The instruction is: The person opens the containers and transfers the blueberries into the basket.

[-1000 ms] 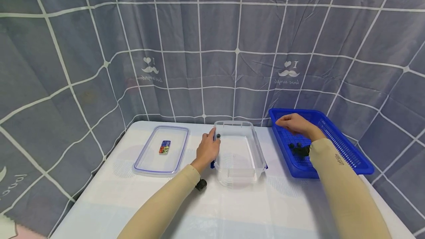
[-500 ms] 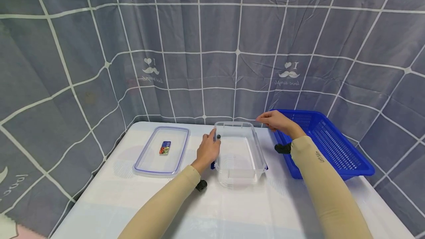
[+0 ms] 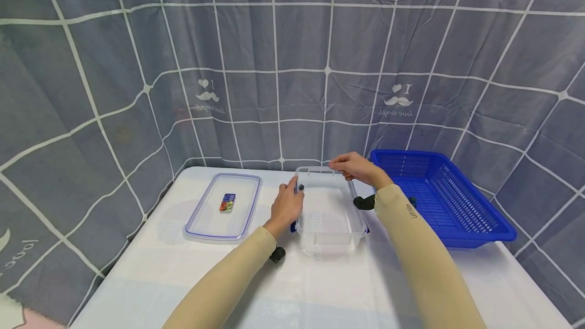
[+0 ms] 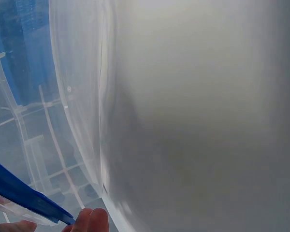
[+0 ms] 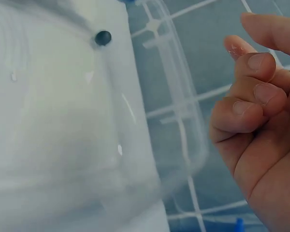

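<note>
A clear plastic food container (image 3: 325, 217) with blue side latches stands on the table. My left hand (image 3: 287, 202) grips its left wall; in the left wrist view the fingers (image 4: 97, 220) curl at the blue latch (image 4: 34, 198). A small dark round ball (image 3: 301, 187), like a blueberry, lies inside near the left wall. My right hand (image 3: 356, 166) is over the container's far right corner. Its last three fingers are curled in the right wrist view, thumb and forefinger near each other; whether they pinch something small is not visible.
A blue perforated basket (image 3: 457, 202) stands at the right, with a dark ball (image 3: 413, 201) partly hidden by the sleeve. At the left lies a clear lid (image 3: 215, 217) with a blue seal and a label. A grey checked curtain (image 3: 292, 55) hangs behind the table.
My right hand has moved left from above the blue basket to the container's far right corner. The left hand and the container have stayed in place.
</note>
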`<state>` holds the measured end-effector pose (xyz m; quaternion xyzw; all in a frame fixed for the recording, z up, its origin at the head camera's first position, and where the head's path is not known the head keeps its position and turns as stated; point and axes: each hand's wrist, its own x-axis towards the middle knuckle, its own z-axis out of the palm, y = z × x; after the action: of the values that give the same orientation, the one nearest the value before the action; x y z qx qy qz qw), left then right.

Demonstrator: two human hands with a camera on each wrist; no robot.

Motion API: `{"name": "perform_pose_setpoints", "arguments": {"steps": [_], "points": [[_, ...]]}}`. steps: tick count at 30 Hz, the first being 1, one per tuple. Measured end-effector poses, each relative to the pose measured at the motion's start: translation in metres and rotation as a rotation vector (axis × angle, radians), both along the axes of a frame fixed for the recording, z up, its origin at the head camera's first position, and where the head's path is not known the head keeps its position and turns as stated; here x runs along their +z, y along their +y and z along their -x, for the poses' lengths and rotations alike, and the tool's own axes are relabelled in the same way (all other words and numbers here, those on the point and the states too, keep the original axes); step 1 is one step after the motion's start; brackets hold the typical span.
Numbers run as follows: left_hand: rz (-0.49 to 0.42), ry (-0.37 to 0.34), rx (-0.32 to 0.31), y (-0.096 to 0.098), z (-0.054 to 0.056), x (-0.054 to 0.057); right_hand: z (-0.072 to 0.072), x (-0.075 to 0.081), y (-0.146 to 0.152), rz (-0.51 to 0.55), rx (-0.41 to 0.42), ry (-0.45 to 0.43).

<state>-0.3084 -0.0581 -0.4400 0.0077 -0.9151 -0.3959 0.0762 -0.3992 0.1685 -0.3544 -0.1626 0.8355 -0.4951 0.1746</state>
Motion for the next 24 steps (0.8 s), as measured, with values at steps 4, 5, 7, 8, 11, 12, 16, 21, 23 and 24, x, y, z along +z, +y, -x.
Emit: {"name": "perform_pose_setpoints", "arguments": {"steps": [4,5,7,8,11,12,16,21,23,24], "points": [[0.002,0.001,0.009,0.0,0.001,0.0,0.004,-0.009,-0.017,0.036,-0.006,-0.037],[0.001,0.001,0.011,0.0,0.001,0.0,0.004,-0.012,-0.02,0.043,-0.008,-0.047],[0.008,0.002,0.014,0.0,0.002,0.0,0.006,-0.016,-0.026,0.056,-0.01,-0.071],[0.01,0.001,0.016,0.0,0.002,0.0,0.007,-0.019,-0.029,0.06,-0.007,-0.078],[0.013,-0.001,0.021,0.001,0.003,0.0,0.009,-0.028,-0.036,0.07,-0.012,-0.096],[0.017,-0.001,0.022,0.001,0.003,-0.001,0.01,-0.031,-0.038,0.075,-0.015,-0.103],[0.015,-0.003,0.028,0.001,0.003,-0.001,0.012,-0.042,-0.046,0.084,-0.04,-0.13],[0.022,-0.008,0.036,0.002,0.003,0.0,0.015,-0.054,-0.054,0.076,-0.06,-0.162],[0.026,-0.008,0.036,0.002,0.003,0.001,0.016,-0.059,-0.057,0.078,-0.072,-0.177],[0.028,-0.008,0.035,0.002,0.004,0.001,0.016,-0.061,-0.059,0.082,-0.077,-0.185]]}}
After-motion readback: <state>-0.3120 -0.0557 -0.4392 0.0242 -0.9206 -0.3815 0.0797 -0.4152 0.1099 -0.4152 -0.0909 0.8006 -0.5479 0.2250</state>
